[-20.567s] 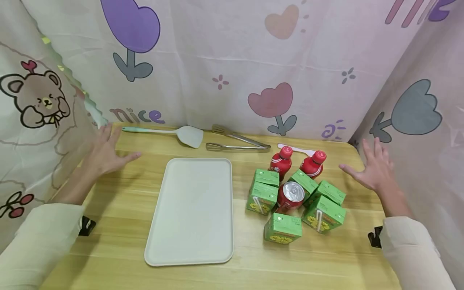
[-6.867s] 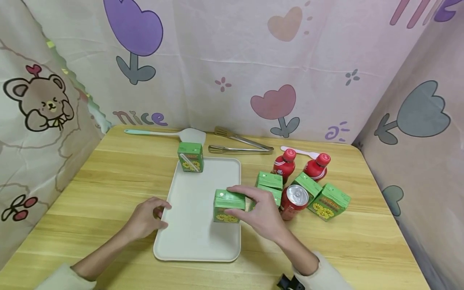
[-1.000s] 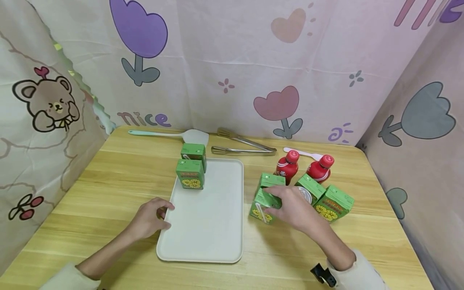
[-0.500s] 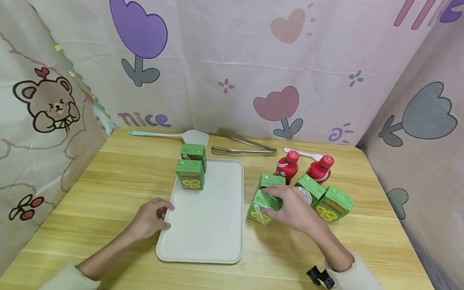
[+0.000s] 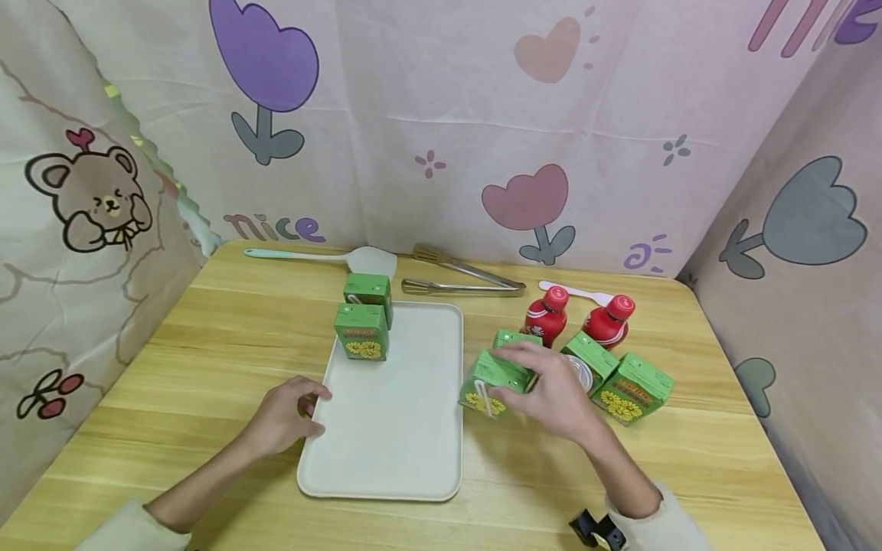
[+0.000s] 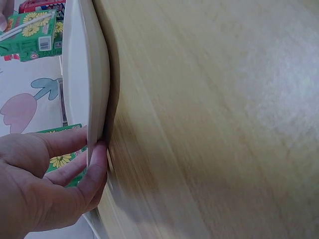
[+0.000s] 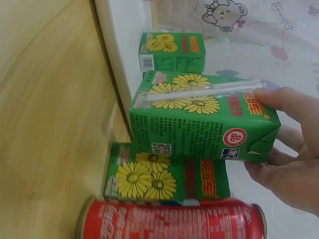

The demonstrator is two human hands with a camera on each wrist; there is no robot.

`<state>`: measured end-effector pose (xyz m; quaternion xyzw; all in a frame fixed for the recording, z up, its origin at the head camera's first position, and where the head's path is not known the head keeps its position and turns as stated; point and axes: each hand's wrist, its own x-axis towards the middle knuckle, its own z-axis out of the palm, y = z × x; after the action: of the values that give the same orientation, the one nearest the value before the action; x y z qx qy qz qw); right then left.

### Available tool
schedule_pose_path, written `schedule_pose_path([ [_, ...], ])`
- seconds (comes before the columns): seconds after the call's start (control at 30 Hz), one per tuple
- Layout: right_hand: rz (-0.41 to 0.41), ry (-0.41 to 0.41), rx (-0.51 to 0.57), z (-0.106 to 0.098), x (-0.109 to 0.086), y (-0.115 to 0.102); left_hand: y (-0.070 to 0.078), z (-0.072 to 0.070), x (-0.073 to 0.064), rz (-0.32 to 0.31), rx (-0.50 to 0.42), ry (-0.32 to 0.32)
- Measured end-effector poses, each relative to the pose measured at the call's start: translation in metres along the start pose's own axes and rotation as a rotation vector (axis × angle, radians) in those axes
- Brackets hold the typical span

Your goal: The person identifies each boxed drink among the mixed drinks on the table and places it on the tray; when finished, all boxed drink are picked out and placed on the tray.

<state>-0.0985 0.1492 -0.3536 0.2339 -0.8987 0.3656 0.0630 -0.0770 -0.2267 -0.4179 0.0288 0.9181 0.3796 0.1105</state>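
Note:
My left hand [image 5: 279, 417] pinches the left rim of the white tray [image 5: 393, 428]; in the left wrist view its thumb and fingers sit on both sides of the tray edge [image 6: 99, 64]. With thumb and fingers at its top end, my right hand [image 5: 554, 390] grips a green drink carton [image 5: 492, 376] by the tray's right edge. The right wrist view shows this carton [image 7: 199, 117] raised above the table, a white straw on its side. Two like cartons, a front one [image 5: 361, 333] and a back one [image 5: 367, 287], stand at the tray's far left corner.
Right of the tray stand more green cartons [image 5: 634, 388], a red cola can [image 5: 581, 373] partly behind my hand, and two red bottles [image 5: 547, 317]. Along the back lie a spatula [image 5: 372, 260], metal tongs [image 5: 468, 288] and a pale pink utensil [image 5: 575, 292]. Patterned curtains enclose the table.
At first both hands were apart and the tray bare; later two cartons came onto it. Over the last second my right hand has lifted a third leftward. My left hand stays on the rim.

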Motion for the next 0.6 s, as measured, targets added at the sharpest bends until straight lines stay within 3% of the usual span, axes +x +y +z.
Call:
schedule_pose_path([
  [0.3, 0.043, 0.060, 0.138, 0.015, 0.007, -0.007, 0.000, 0.000, -0.001, 0.004, 0.001, -0.004],
  [0.6, 0.066, 0.033, 0.291, 0.036, 0.022, -0.016, 0.000, 0.000, -0.001, 0.004, -0.001, 0.000],
])
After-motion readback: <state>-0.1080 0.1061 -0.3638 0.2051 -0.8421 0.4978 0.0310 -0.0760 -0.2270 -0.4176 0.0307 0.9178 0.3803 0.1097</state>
